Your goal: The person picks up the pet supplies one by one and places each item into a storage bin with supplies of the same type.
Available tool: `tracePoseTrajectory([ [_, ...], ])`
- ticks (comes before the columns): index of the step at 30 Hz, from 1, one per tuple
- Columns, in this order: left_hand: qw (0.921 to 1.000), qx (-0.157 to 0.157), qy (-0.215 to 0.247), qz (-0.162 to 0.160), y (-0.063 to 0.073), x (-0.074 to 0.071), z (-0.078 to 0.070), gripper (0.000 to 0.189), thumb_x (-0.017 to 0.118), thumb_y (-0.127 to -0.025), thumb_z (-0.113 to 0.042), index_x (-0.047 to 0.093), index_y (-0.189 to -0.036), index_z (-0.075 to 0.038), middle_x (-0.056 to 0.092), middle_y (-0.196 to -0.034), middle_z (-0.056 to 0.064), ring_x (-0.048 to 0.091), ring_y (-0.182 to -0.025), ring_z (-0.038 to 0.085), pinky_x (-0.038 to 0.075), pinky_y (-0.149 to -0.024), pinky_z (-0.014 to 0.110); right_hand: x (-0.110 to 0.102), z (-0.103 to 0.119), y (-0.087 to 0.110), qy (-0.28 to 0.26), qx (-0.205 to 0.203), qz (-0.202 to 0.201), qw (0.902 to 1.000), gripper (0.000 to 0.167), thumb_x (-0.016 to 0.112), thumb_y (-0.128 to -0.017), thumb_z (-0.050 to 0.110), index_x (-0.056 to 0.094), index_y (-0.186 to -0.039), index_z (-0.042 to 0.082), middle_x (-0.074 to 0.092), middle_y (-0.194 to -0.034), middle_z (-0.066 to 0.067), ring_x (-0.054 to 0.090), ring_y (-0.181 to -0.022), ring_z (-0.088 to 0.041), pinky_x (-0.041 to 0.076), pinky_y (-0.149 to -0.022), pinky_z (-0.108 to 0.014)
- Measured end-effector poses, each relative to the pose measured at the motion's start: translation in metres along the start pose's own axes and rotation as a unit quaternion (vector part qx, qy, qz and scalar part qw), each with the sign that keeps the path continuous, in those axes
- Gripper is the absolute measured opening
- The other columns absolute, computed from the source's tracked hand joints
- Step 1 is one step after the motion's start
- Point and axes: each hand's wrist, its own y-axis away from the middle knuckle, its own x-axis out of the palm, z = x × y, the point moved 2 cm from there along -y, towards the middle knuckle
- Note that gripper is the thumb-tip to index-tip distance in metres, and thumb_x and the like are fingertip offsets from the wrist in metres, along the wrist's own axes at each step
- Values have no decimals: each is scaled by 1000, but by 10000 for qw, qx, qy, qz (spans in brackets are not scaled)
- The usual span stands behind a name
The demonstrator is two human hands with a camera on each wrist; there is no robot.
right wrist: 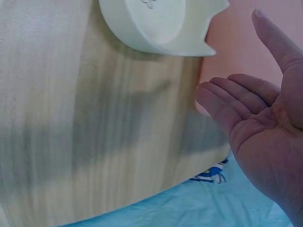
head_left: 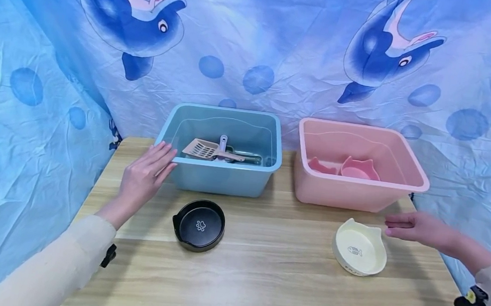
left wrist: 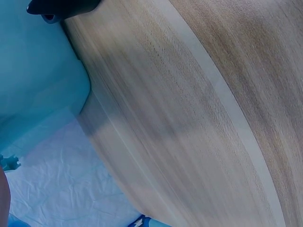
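My left hand (head_left: 147, 172) is at the front left corner of a blue plastic bin (head_left: 219, 180), its straight fingers overlapping the rim in the head view. Inside that bin lie a beige slotted litter scoop (head_left: 202, 148) and a light-handled tool (head_left: 223, 143). Below the bin, a black cat-eared bowl (head_left: 202, 225) with a paw print sits on the table. To the right, a cream cat-eared bowl (head_left: 359, 247) with a fish print stands beside my right hand (head_left: 423, 231). In the right wrist view that hand (right wrist: 265, 113) has extended fingers and an empty palm.
A pink plastic bin (head_left: 341, 194) stands right of the blue one, with a pink cat-eared bowl (head_left: 359, 169) and another pink piece (head_left: 321, 166) inside. Everything stands on a wooden table (head_left: 257, 285). A blue dolphin-print cloth (head_left: 258, 38) hangs behind and along both sides.
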Motion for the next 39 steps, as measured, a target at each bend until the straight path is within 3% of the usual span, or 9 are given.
tracePoseTrajectory([
  [5, 10000, -16, -34, 23, 0, 0, 0, 48, 88, -86, -7, 75, -132, -5, 72, -135, 18, 68, -128, 38, 55, -107, 63, 13, -10, -7, -334, -121, 21, 9994, 61, 72, -104, 28, 55, -144, -17, 63, -142, -34, 67, -126, -38, 60, -86, -21],
  [10, 10000, 3, -8, 17, 0, 2, 1, 48, 87, -86, -7, 75, -132, -5, 72, -135, 17, 68, -128, 38, 55, -107, 64, 26, -22, -13, -858, -108, 77, 9962, 63, 72, -104, 22, 51, -143, -22, 61, -142, -37, 69, -112, -7, 62, -89, -22],
  [13, 10000, 16, 2, -2, 0, 2, 1, 48, 87, -87, -8, 75, -134, -6, 72, -135, 17, 68, -128, 38, 55, -107, 64, 34, -27, -16, -1253, -184, 149, 9918, 61, 72, -104, 17, 49, -142, -25, 60, -140, -40, 68, -104, 2, 65, -90, -27],
  [18, 10000, 22, -2, 27, 0, 2, 1, 53, 89, -83, -6, 74, -134, -7, 72, -135, 17, 68, -129, 38, 56, -105, 65, 44, -35, -20, -1770, -289, 260, 9834, 52, 71, -104, 13, 54, -136, -25, 69, -129, -33, 72, -101, -5, 66, -89, -28],
  [22, 9999, -9, -59, 104, 0, 1, 1, 51, 88, -85, -8, 74, -134, -6, 72, -135, 17, 68, -129, 38, 55, -106, 65, 50, -34, -23, -1761, -343, 115, 9837, 37, 71, -103, 12, 66, -123, -18, 77, -111, -18, 73, -93, -7, 66, -84, -26],
  [25, 9998, -37, -106, 152, 0, 1, 1, 47, 86, -88, -10, 74, -134, -6, 71, -135, 18, 67, -129, 38, 55, -107, 63, 53, -32, -24, -1766, -290, -2, 9838, 22, 72, -103, 12, 70, -104, -9, 73, -93, -4, 70, -85, -7, 66, -81, -27],
  [29, 9999, -21, -94, 130, 0, 1, 0, 47, 86, -88, -10, 75, -134, -6, 72, -135, 18, 68, -129, 38, 55, -107, 63, 54, -33, -25, -1809, -29, -143, 9834, 26, 72, -103, 14, 62, -88, -4, 62, -81, 0, 64, -78, -8, 65, -78, -26],
  [31, 9999, -9, -59, 91, -1, 1, 0, 48, 87, -87, -9, 75, -133, -6, 72, -135, 17, 68, -129, 38, 55, -107, 63, 54, -34, -26, -1838, 58, -159, 9828, 28, 72, -104, 14, 60, -86, -6, 60, -79, 0, 63, -77, -9, 65, -77, -27],
  [39, 10000, -5, 38, -12, -1, 1, 0, 55, 89, -82, -5, 75, -135, -8, 72, -135, 16, 68, -129, 38, 54, -108, 63, 49, -32, -30, -2114, 170, 55, 9772, 27, 69, -105, 12, 68, -103, -15, 73, -93, -5, 71, -83, -11, 67, -80, -30],
])
